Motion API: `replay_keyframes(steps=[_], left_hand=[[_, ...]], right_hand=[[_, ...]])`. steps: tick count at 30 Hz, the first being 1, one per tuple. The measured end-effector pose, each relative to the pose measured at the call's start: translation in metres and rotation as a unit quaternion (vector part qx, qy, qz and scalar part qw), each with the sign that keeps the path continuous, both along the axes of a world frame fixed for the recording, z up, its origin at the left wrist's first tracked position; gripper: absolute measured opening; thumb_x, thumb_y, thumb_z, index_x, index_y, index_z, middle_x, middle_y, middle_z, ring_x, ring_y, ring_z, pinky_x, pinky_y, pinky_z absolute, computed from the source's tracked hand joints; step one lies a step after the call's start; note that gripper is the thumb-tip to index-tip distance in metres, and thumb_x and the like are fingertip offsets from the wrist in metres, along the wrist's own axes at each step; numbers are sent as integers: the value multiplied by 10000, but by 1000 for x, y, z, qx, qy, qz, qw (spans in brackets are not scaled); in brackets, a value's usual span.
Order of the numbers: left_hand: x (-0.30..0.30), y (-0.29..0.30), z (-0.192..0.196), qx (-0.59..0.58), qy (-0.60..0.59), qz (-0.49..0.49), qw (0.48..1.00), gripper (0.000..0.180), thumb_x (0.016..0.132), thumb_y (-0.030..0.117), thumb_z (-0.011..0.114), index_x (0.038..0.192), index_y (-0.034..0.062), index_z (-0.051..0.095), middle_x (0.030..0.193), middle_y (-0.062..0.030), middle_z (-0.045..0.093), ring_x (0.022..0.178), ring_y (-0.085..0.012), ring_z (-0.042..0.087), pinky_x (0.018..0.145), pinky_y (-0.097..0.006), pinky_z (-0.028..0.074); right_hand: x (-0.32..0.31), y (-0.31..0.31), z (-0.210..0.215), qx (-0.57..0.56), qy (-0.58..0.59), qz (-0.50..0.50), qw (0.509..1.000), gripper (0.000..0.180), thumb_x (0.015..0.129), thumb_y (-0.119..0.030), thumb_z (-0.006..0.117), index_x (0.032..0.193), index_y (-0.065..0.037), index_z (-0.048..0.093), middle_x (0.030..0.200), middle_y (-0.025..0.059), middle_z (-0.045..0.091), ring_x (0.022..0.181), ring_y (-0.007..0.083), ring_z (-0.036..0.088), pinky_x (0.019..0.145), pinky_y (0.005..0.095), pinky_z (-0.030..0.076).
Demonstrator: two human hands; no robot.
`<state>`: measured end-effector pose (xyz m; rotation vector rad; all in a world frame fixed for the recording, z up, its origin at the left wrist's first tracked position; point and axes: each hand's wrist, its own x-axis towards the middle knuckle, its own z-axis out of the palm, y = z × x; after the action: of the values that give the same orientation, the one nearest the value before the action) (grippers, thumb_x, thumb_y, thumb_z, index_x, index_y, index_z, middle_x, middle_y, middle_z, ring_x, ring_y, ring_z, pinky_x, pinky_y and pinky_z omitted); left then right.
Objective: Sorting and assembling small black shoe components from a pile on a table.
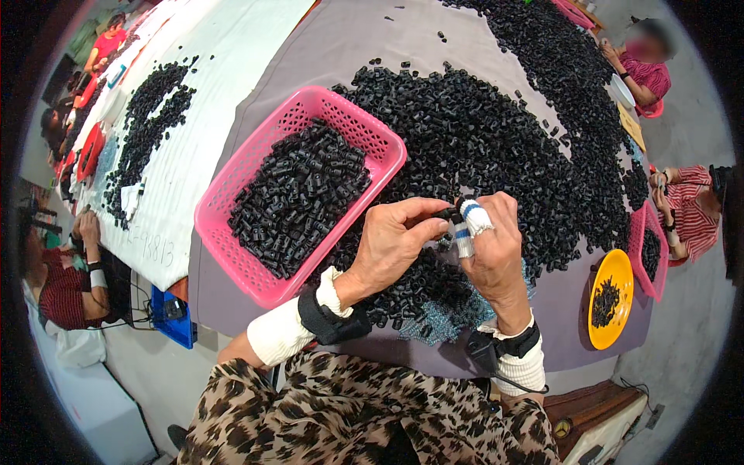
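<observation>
Over the pile of small black plastic parts [480, 147], my hands meet in front of me. Thumb and forefinger of my left hand [387, 244] pinch one small black plastic part [446, 215]. My right hand [500, 260], with white and blue knitted covers on some fingers, is curled closed against that part. What its fingertips hold is hidden. Left of my hands, a pink perforated basket [225, 267] contains many similar black parts. Small clear bluish pieces [442, 322] lie in a heap just below my hands, by the table's near edge.
A yellow plate [620, 329] with black bits stands at right, beside another pink basket [638, 232]. Across the grey table [279, 66] more black parts spread far right. At left is a white-covered table [209, 93] with black parts. Several people sit around both tables.
</observation>
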<state>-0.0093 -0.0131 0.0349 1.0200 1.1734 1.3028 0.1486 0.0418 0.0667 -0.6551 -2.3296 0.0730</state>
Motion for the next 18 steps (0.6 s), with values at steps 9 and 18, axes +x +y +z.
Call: replay_keyframes(steps=[9,18], left_hand=[[4,-1,6,46,108,33,993,239,841,38,673,1074,-12,678,867,-41,694,756,-62,609,664,-194,486],[6,2,2,45,60,28,997,235,832,31,679,1063,-9,685,863,-29,694,745,-48,592,649,-192,475]], right_hand=[[2,1,-6,-17,10,11,1000,281,581,32,646,843,71,553,799,165,532,775,337,535,752,456,431],[7,4,-5,-53,30,-8,998,276,608,32,654,874,48,581,803,150,571,784,333,559,752,440,434]])
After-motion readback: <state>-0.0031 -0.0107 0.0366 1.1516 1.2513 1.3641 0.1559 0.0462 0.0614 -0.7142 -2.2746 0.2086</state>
